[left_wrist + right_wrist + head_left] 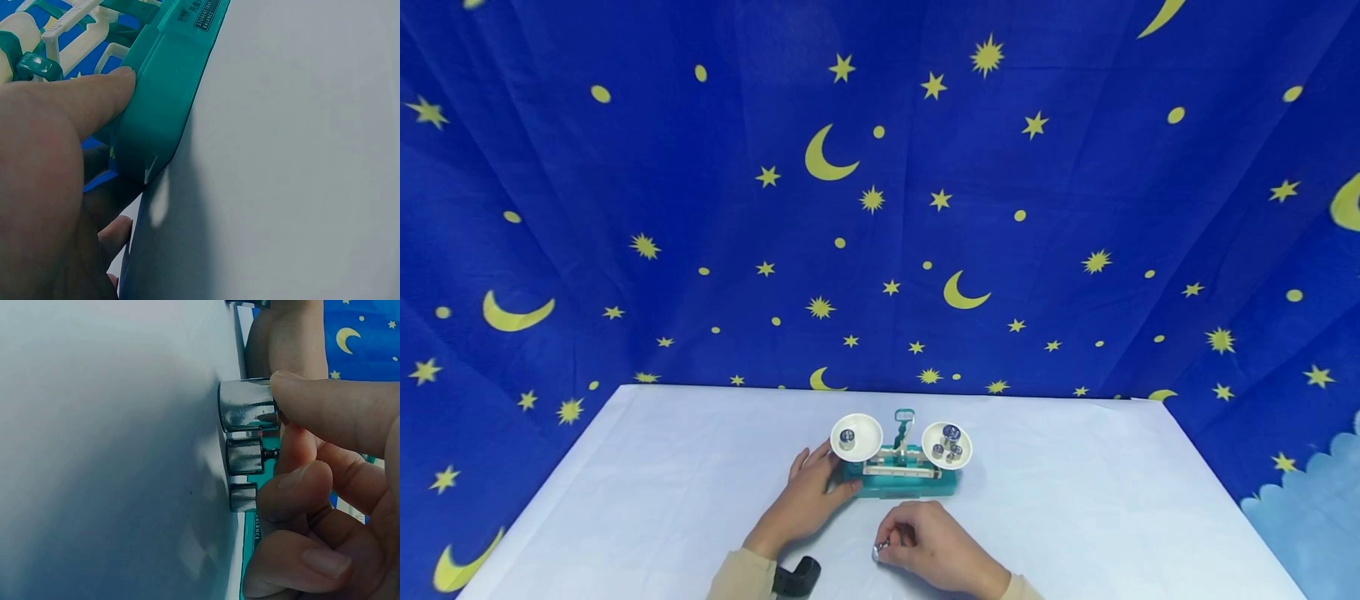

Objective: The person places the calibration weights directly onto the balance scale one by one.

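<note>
A teal balance scale (pixel 917 483) with two white pans stands on the white table. One metal weight (pixel 847 439) sits in the left pan (pixel 867 427); several more weights (pixel 951 433) fill part of the right pan (pixel 933 432). My left hand (pixel 805 500) holds the left end of the base, thumb on the front, other fingers behind. In front of the scale, my right hand (pixel 936 537) pinches the top of a large metal weight (pixel 247 406). Beside it in a row on the table stand a medium weight (pixel 245 456) and a small weight (pixel 242 497), whose top the fingers cover.
The white table (pixel 1112 500) stretches to both sides of the scale. Behind it hangs a blue cloth (pixel 880 200) with yellow moons and stars. A black device (pixel 797 577) is by the left sleeve.
</note>
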Demonstrator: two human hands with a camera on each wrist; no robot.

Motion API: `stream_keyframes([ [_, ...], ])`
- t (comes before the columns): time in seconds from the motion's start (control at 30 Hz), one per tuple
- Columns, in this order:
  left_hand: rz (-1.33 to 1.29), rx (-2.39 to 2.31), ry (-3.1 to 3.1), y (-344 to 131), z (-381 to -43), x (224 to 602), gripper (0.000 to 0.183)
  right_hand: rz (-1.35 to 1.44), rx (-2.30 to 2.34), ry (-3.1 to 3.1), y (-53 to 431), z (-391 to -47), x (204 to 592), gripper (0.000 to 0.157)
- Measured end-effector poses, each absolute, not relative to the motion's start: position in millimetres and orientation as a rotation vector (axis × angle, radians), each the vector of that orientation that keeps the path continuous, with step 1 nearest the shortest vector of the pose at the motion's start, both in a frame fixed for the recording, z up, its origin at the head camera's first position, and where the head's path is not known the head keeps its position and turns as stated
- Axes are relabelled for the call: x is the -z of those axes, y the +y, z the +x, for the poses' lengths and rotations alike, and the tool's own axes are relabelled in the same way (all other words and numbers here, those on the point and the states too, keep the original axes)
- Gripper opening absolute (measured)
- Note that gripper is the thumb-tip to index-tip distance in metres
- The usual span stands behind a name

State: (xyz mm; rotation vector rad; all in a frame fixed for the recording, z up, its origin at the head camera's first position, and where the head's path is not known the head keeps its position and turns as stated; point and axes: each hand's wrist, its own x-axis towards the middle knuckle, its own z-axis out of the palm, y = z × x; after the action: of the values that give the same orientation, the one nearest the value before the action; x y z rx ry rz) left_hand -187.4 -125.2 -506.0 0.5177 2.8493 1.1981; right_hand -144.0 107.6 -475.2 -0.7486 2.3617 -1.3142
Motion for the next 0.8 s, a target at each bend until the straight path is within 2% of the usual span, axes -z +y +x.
stream_keyframes([
  [0.8,0.477,-1.193,2.816,-124.3,-187.1,503.7,0.072,-0.782,1.335,2.382,107.8,-143.3,475.9,0.007],
])
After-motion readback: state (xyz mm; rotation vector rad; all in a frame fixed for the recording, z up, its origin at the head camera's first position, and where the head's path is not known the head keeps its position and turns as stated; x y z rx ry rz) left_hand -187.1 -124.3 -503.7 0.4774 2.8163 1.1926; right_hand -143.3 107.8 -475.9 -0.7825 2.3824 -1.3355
